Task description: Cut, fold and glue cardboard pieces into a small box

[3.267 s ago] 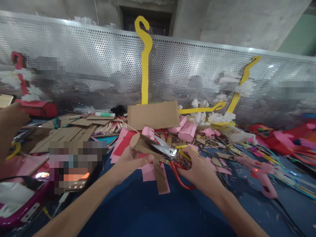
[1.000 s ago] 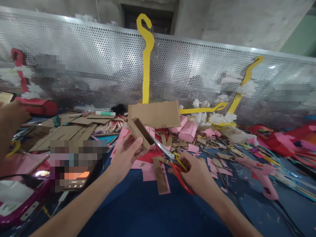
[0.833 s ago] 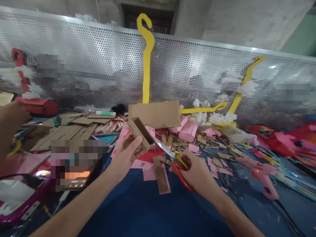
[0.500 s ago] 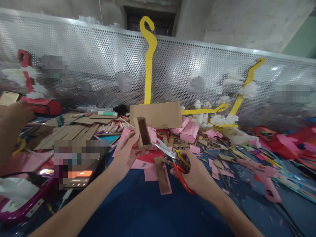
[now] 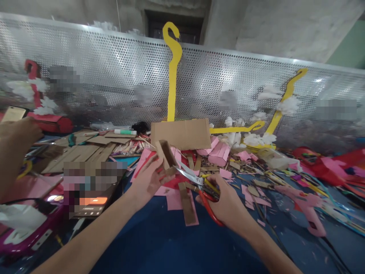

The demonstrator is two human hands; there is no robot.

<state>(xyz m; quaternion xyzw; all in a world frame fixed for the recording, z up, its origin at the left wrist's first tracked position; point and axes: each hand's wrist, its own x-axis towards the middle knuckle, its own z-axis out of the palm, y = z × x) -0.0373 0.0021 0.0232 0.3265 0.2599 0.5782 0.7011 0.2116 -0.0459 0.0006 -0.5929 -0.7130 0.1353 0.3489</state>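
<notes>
My left hand [image 5: 148,182] grips a small open cardboard box [image 5: 167,158], tilted so its hollow side faces up and right. In my right hand [image 5: 225,198] are scissors [image 5: 209,198] with red and yellow handles. Their blades are parted, and the tips reach the lower right corner of the box; whether they touch it I cannot tell. Below the blades a brown cardboard strip [image 5: 187,205] lies on pink paper [image 5: 173,199]. Behind the box stands a larger cardboard box [image 5: 181,135] with a tall yellow hook-shaped piece [image 5: 172,83] rising behind it.
A pink glue gun [image 5: 308,207] with a cord lies at right. Cardboard sheets [image 5: 76,154] and a phone [image 5: 95,201] are at left, beside a purple box with tissues [image 5: 25,228]. Another person's hand [image 5: 21,133] is at far left. A perforated metal panel [image 5: 114,76] closes the back.
The small box has tilted further in my left hand, its top leaning left. The scissors have shifted slightly left, still parted. The other person's hand has moved slightly right.
</notes>
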